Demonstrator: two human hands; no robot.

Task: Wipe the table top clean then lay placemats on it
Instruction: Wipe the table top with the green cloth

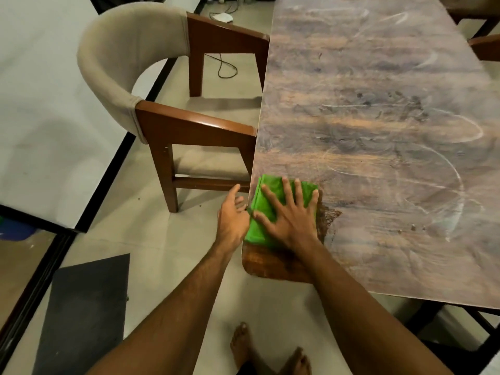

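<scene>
The right hand (289,215) is pressing flat, fingers straight and spread, on the folded soft green cloth (272,182) at the near left corner of the dusty wood-grain table top (378,117), while the left hand (232,212) is hanging open and empty just off the left edge. The cloth is looking light and limp, so flat palm pressure is probably suiting it better than pinching. No placemats are showing, and the table's right side is running out of view.

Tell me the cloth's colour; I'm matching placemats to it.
The cloth is plain bright green, clear in the head view under the right hand.
</scene>
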